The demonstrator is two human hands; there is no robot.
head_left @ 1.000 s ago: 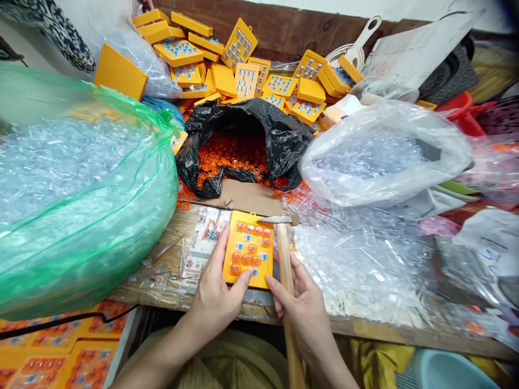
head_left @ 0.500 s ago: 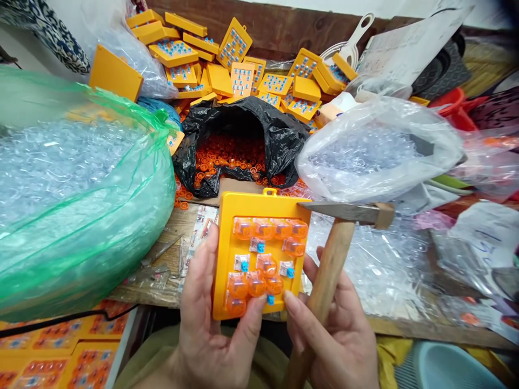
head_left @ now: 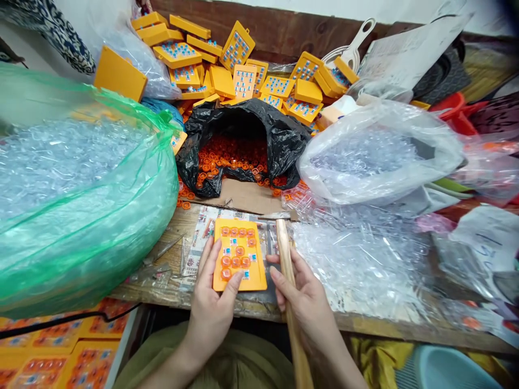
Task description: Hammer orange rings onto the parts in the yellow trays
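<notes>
My left hand (head_left: 213,302) grips the left and lower edge of a yellow plastic board (head_left: 243,242), its thumb on the front face. Several translucent orange caps (head_left: 235,262) sit on the board, and a few bare blue switches (head_left: 253,257) show between them. The board is low over the newspaper-covered bench; I cannot tell if it rests on it. To its right, my right hand (head_left: 304,294) is wrapped round the wooden handle of a hammer (head_left: 285,251). The hammer's metal head is at the far end of the handle, seen edge-on.
Behind stands a black plastic bag (head_left: 284,135) spilling orange caps. A green bag (head_left: 138,216) at left and a white bag (head_left: 365,189) at right hold clear plastic pieces. Yellow boards (head_left: 221,81) are piled at the back. Clear plastic pieces (head_left: 357,259) cover the bench's right side.
The board has moved down and away from me towards the bench. The hammer has lowered with it, and its head has come off the board's top right corner.
</notes>
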